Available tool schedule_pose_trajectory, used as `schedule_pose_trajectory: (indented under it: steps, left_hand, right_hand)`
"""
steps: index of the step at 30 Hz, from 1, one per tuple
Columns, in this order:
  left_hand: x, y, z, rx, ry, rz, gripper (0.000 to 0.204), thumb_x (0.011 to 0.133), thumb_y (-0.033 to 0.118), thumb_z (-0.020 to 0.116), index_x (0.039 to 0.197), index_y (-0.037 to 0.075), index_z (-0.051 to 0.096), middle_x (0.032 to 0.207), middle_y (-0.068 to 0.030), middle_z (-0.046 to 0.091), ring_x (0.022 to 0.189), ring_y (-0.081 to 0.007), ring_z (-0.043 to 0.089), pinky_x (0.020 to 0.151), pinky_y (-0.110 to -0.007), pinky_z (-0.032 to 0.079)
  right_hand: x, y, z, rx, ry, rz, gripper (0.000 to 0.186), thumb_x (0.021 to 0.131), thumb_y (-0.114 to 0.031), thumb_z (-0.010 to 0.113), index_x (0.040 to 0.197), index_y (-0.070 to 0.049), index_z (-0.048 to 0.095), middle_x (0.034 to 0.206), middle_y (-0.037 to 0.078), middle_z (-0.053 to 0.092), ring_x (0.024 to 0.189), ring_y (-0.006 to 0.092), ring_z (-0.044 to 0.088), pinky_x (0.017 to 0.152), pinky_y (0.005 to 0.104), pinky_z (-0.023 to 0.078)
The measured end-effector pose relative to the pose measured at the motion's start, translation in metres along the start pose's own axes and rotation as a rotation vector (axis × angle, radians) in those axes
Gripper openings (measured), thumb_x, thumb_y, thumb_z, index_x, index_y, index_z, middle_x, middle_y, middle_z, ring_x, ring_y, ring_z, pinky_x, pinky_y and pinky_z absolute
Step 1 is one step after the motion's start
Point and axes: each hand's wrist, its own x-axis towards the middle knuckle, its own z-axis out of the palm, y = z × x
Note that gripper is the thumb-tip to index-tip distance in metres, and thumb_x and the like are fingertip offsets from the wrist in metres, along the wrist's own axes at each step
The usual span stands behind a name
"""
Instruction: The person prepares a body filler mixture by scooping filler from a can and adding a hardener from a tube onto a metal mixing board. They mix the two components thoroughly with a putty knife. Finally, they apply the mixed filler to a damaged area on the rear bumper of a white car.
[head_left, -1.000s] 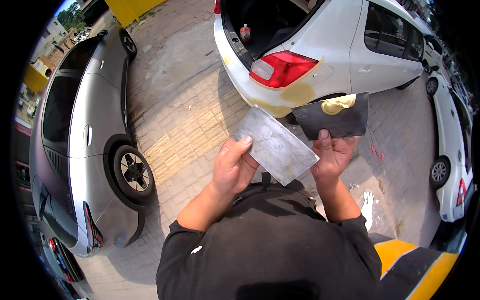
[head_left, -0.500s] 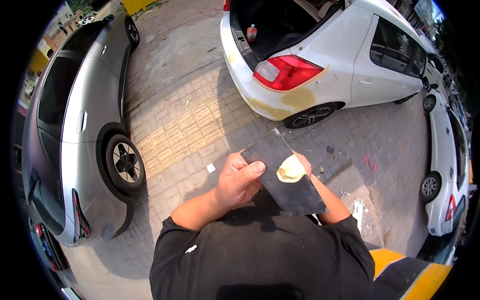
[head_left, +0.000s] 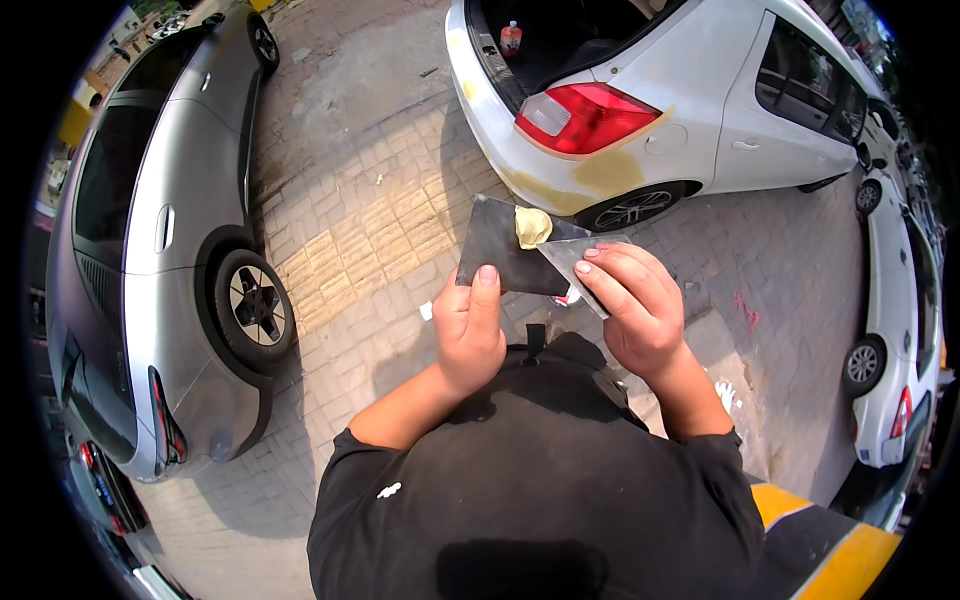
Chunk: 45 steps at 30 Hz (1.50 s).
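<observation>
Flat dark plate (head_left: 497, 247) — lumpy pale-yellow paste (head_left: 533, 228) atop.

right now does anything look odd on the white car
Yes: below the red tail light, yellowish patches interrupt the paint of the white car, leaving it uneven in colour. Yellowish paste sits on the dark plate in the left hand.

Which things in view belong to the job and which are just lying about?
Likely in the job:
dark plate in left hand
yellowish paste on it
grey plate in right hand
white car with yellowish patches

Likely just lying about:
reddish bottle in trunk
pink scrap on paving
</observation>
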Motion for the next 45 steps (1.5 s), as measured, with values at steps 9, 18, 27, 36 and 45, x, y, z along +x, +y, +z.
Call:
schedule_pose_trajectory:
  steps: [9, 18, 27, 36, 45]
  left_hand:
    - [0.003, -0.009, -0.008, 0.167, 0.026, 0.102, 0.026, 0.103, 0.017, 0.041, 0.105, -0.004, 0.056, 0.087, -0.0002, 0.059, 0.076, -0.0046, 0.047, 0.067, -0.020, 0.040]
    - [0.001, -0.003, -0.013, 0.201, 0.091, 0.062, 0.025, 0.102, 0.018, 0.042, 0.097, -0.003, 0.055, 0.080, 0.0002, 0.055, 0.069, -0.0040, 0.043, 0.060, -0.020, 0.037]
    - [0.003, -0.004, -0.016, 0.152, 0.122, 0.119, 0.022, 0.102, 0.015, 0.042, 0.097, -0.002, 0.054, 0.081, -0.0001, 0.055, 0.071, -0.0063, 0.045, 0.063, -0.023, 0.038]
    - [0.005, -0.007, -0.020, 0.213, 0.115, 0.168, 0.023, 0.101, 0.014, 0.042, 0.085, 0.000, 0.051, 0.073, 0.0019, 0.049, 0.066, -0.0054, 0.039, 0.058, -0.024, 0.034]
    - [0.009, -0.002, -0.015, 0.108, 0.104, 0.159, 0.030, 0.102, 0.013, 0.038, 0.104, -0.010, 0.057, 0.106, -0.0129, 0.063, 0.094, -0.0148, 0.058, 0.081, -0.028, 0.047]
  right_hand:
    - [0.000, -0.006, 0.018, 0.086, -0.070, 0.007, 0.037, 0.068, -0.002, 0.061, 0.104, 0.004, 0.064, 0.098, 0.013, 0.063, 0.091, 0.0301, 0.062, 0.078, 0.0379, 0.054]
    - [0.011, -0.002, 0.027, 0.085, 0.028, -0.002, 0.037, 0.068, 0.000, 0.059, 0.104, 0.005, 0.065, 0.099, 0.014, 0.063, 0.091, 0.0316, 0.062, 0.077, 0.0385, 0.054]
    - [0.020, -0.003, 0.040, 0.149, -0.010, 0.000, 0.036, 0.067, 0.000, 0.061, 0.102, 0.005, 0.064, 0.098, 0.014, 0.063, 0.091, 0.0304, 0.063, 0.076, 0.0369, 0.054]
    - [0.024, -0.001, 0.043, 0.146, -0.016, -0.008, 0.037, 0.067, 0.001, 0.061, 0.103, 0.005, 0.064, 0.097, 0.013, 0.063, 0.090, 0.0306, 0.063, 0.076, 0.0375, 0.054]
    - [0.027, 0.000, 0.043, 0.169, -0.059, -0.011, 0.037, 0.066, -0.001, 0.060, 0.103, 0.005, 0.064, 0.096, 0.013, 0.063, 0.089, 0.0302, 0.062, 0.075, 0.0363, 0.054]
